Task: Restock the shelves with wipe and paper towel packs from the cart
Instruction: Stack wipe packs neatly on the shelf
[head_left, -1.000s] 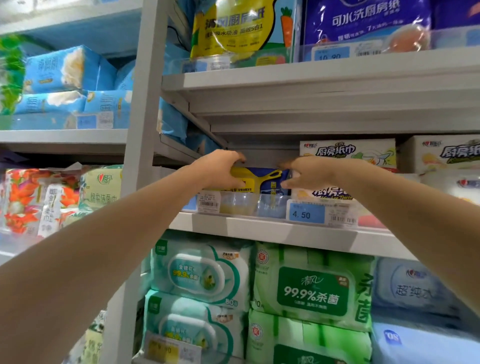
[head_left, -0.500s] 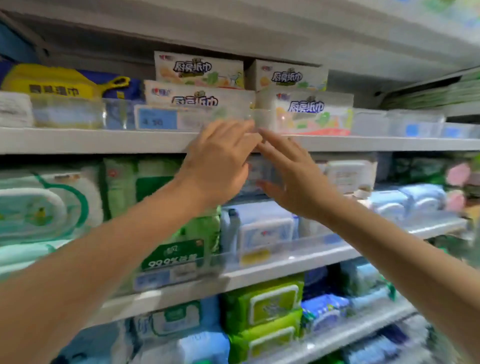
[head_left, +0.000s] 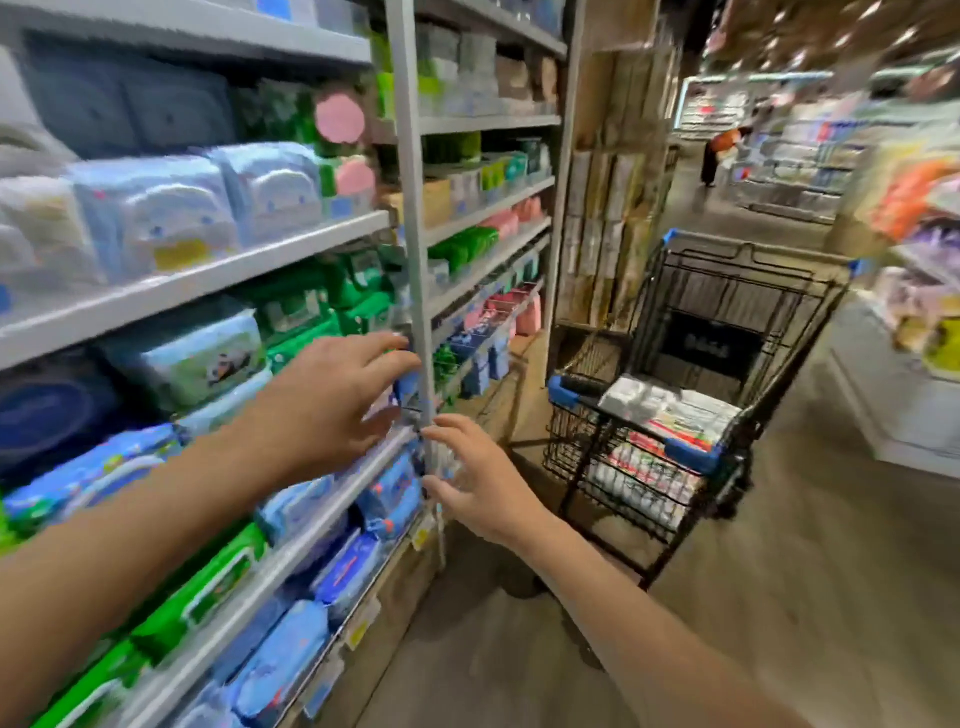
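Motion blur. Left hand (head_left: 332, 400) and right hand (head_left: 478, 478) reach out in front of the shelves (head_left: 208, 275), fingers apart and loosely extended, holding nothing. Right fingertips are near the shelf upright (head_left: 415, 249); contact is unclear. White paper towel packs (head_left: 670, 410) lie in the black wire cart (head_left: 644, 483), well apart to the right of both hands. Wipe packs (head_left: 156, 208) fill the shelves.

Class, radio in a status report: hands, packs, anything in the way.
Open, empty: left hand, right hand, near the post. In the cart: packs. Path looks clear.
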